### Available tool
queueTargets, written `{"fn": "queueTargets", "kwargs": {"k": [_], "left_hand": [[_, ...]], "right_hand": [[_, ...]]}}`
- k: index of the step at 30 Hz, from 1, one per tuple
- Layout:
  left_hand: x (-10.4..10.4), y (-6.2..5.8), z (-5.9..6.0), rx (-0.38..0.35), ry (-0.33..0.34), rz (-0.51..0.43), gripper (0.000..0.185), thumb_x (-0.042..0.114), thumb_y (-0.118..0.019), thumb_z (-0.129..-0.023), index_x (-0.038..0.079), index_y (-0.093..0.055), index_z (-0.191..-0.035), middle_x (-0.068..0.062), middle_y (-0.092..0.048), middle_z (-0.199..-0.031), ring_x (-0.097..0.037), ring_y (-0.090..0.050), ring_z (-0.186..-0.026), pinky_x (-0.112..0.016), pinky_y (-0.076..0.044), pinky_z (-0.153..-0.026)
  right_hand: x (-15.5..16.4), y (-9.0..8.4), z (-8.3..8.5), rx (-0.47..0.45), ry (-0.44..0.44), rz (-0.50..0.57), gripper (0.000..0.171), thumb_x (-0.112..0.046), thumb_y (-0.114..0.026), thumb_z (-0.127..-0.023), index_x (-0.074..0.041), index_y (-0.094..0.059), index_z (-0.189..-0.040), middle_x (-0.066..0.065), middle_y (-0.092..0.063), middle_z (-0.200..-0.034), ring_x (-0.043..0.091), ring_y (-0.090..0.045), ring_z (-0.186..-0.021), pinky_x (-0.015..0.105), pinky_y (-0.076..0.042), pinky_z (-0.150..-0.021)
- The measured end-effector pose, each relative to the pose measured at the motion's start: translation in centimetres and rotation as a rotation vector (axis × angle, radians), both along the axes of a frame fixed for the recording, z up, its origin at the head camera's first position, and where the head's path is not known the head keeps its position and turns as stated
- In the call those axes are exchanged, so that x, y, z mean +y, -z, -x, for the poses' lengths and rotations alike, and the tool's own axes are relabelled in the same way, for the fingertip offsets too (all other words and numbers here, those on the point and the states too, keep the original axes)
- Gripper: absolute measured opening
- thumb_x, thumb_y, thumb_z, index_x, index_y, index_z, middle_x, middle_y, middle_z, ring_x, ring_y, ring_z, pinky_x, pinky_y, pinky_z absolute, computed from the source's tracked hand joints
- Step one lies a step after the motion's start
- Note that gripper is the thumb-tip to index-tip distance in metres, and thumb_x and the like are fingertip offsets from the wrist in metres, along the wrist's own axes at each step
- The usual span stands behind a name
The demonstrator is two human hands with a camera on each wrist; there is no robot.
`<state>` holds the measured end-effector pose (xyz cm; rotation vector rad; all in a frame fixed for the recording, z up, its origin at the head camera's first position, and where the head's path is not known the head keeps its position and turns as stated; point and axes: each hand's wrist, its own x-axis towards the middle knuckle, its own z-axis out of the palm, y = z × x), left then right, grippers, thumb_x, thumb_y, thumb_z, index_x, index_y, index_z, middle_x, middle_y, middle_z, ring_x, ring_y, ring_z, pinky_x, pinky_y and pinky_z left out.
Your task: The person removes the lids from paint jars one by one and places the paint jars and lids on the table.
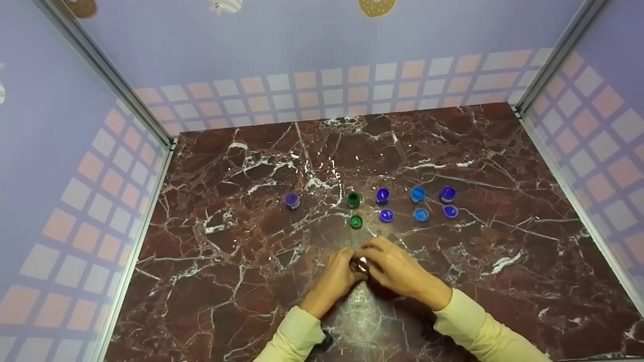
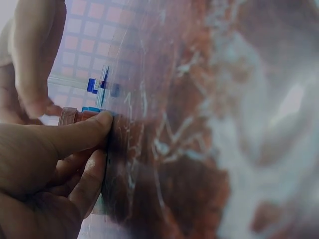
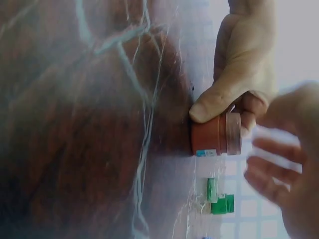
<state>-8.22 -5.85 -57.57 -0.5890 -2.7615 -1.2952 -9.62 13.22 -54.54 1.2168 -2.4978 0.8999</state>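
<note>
A small brown paint pot (image 3: 205, 134) with a clear lid (image 3: 233, 133) on top stands on the marbled table, between the two hands. My left hand (image 1: 336, 275) grips the pot low on its side, the thumb near its base in the right wrist view. Close beside the lid is my right hand (image 1: 400, 269); its blurred fingers (image 3: 271, 169) are spread and apart from the lid in the right wrist view. From above, fingers partly cover the pot. A blue and white label shows on the pot's side.
Beyond the hands stand a green pot (image 1: 353, 200), a blue-violet pot (image 1: 382, 196), a light blue pot (image 1: 417, 194) and a violet pot (image 1: 448, 195), uncovered, each with its lid in front. A purple pot (image 1: 292, 201) sits farther left. Patterned panels (image 1: 322, 45) enclose the table (image 1: 211, 301).
</note>
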Motion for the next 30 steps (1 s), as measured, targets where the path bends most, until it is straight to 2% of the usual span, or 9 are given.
{"fn": "queueTargets", "kwargs": {"k": [3, 6, 10, 14, 18, 22, 27, 30], "left_hand": [[0.0, 0.1, 0.1, -0.025, 0.002, -0.027, 0.032, 0.002, -0.092, -0.071, 0.0, -0.07, -0.093, -0.008, -0.069, -0.088, -0.017, -0.066, -0.077, -0.026, -0.054, -0.07], [0.0, 0.2, 0.1, -0.027, 0.006, -0.037, 0.032, 0.001, -0.093, -0.069, 0.0, -0.07, -0.091, -0.008, -0.069, -0.087, -0.018, -0.066, -0.076, -0.024, -0.054, -0.069], [0.0, 0.2, 0.1, -0.017, 0.005, -0.042, 0.032, 0.0, -0.092, -0.068, -0.001, -0.07, -0.091, -0.009, -0.069, -0.087, -0.019, -0.066, -0.077, -0.026, -0.054, -0.07], [-0.1, 0.2, 0.0, 0.035, 0.004, -0.014, 0.028, 0.002, -0.09, -0.072, 0.0, -0.07, -0.092, -0.008, -0.069, -0.087, -0.022, -0.068, -0.08, -0.031, -0.056, -0.074], [-0.1, 0.3, 0.1, 0.081, 0.001, 0.026, 0.019, -0.005, -0.08, -0.078, -0.001, -0.07, -0.094, -0.009, -0.069, -0.089, -0.027, -0.069, -0.085, -0.037, -0.056, -0.079], [0.0, 0.2, 0.1, 0.06, -0.01, 0.033, 0.018, -0.009, -0.074, -0.078, 0.0, -0.071, -0.093, -0.009, -0.069, -0.089, -0.029, -0.068, -0.086, -0.039, -0.056, -0.079], [-0.1, 0.2, 0.1, 0.041, -0.009, 0.018, 0.019, -0.005, -0.08, -0.075, 0.001, -0.069, -0.089, -0.007, -0.066, -0.085, -0.024, -0.065, -0.079, -0.035, -0.054, -0.074], [-0.1, 0.2, 0.1, 0.049, -0.008, 0.02, 0.021, -0.005, -0.081, -0.072, 0.002, -0.067, -0.086, -0.004, -0.063, -0.082, -0.019, -0.06, -0.075, -0.033, -0.052, -0.07]], "right_hand": [[-0.3, -0.2, -0.1, -0.102, 0.185, 0.106, 0.02, 0.003, -0.075, -0.086, 0.0, -0.073, -0.105, 0.01, -0.066, -0.102, 0.022, -0.067, -0.087, 0.036, -0.059, -0.077], [-0.9, -0.4, -0.3, -0.192, 0.337, 0.172, 0.014, 0.002, -0.074, -0.089, 0.002, -0.072, -0.102, 0.008, -0.064, -0.092, 0.022, -0.064, -0.073, 0.035, -0.056, -0.065], [-2.0, -0.5, -0.8, -0.196, 0.44, 0.125, 0.014, -0.003, -0.076, -0.089, 0.004, -0.071, -0.1, 0.012, -0.065, -0.091, 0.027, -0.065, -0.073, 0.04, -0.056, -0.066], [-3.0, -0.5, -1.7, -0.102, 0.458, 0.017, 0.02, -0.009, -0.08, -0.086, 0.004, -0.067, -0.096, 0.015, -0.063, -0.091, 0.033, -0.066, -0.074, 0.045, -0.057, -0.065], [-3.9, -0.5, -2.7, -0.036, 0.461, -0.084, 0.028, -0.017, -0.083, -0.086, 0.001, -0.063, -0.094, 0.012, -0.055, -0.088, 0.034, -0.063, -0.068, 0.046, -0.055, -0.057], [-4.5, -0.4, -3.1, -0.004, 0.461, -0.137, 0.028, -0.017, -0.082, -0.086, -0.001, -0.06, -0.09, 0.011, -0.053, -0.085, 0.032, -0.061, -0.067, 0.045, -0.055, -0.053], [-4.6, -0.1, -3.0, 0.022, 0.445, -0.155, 0.025, -0.007, -0.081, -0.084, 0.0, -0.056, -0.083, 0.01, -0.05, -0.081, 0.031, -0.058, -0.067, 0.044, -0.054, -0.053], [-4.3, -0.1, -2.8, 0.025, 0.4, -0.157, 0.024, -0.003, -0.08, -0.083, 0.001, -0.057, -0.085, 0.01, -0.049, -0.082, 0.031, -0.057, -0.069, 0.043, -0.054, -0.056]]}}
